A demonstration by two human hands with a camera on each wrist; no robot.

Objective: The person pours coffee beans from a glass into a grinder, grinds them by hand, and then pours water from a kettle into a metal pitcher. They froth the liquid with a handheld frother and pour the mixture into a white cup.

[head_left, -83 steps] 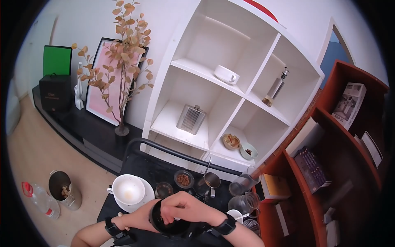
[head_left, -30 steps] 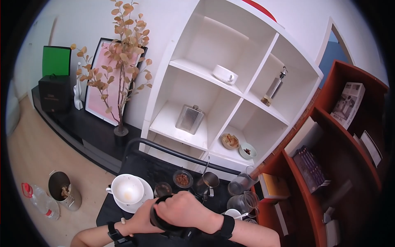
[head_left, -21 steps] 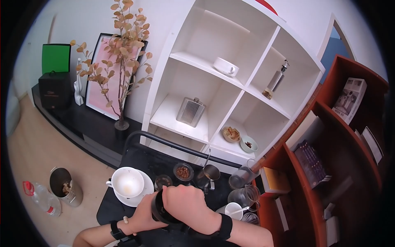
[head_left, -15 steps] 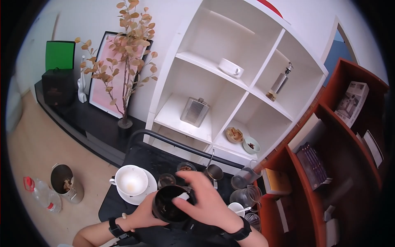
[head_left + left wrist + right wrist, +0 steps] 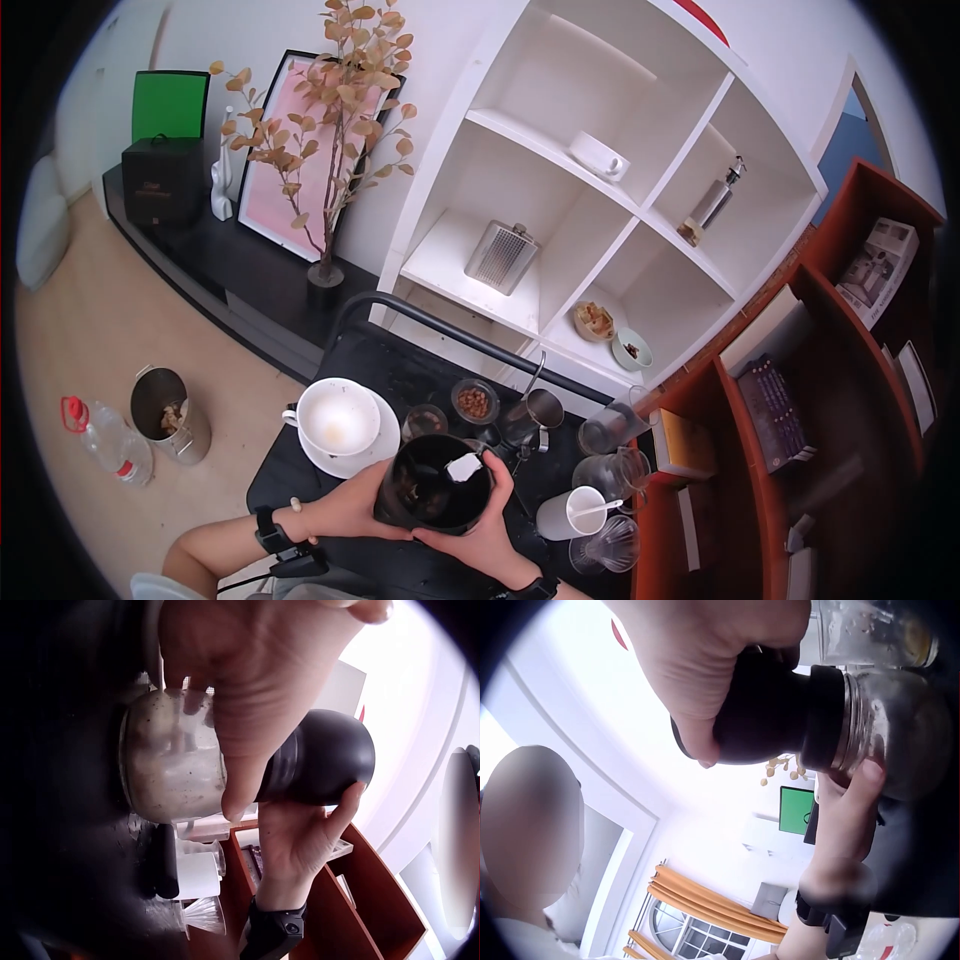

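A coffee grinder with a black upper body [image 5: 435, 490] and a glass jar base [image 5: 172, 761] is held tilted above the black cart, between both hands. My left hand [image 5: 350, 505] wraps its fingers round the glass jar [image 5: 889, 742]. My right hand [image 5: 480, 530] cups the black body [image 5: 765, 712] from the other side, thumb and fingers curled over it. In the head view the grinder's dark open end faces up, with a small white piece inside. In the left wrist view my left hand [image 5: 225, 697] covers part of the jar, and my right hand [image 5: 300, 840] cradles the rounded black end [image 5: 322, 761].
On the black cart [image 5: 400, 370] stand a white cup on a saucer [image 5: 338, 420], a small bowl of beans [image 5: 473, 402], a metal pitcher [image 5: 530, 415], glass carafes [image 5: 610, 430] and a white mug with a spoon [image 5: 565, 515]. White shelves [image 5: 560, 240] rise behind; a metal bin [image 5: 170, 415] is on the floor.
My right hand has come off the grinder's top and now holds it from the lower right side. The dark open end has turned up into view. The head view has shifted.
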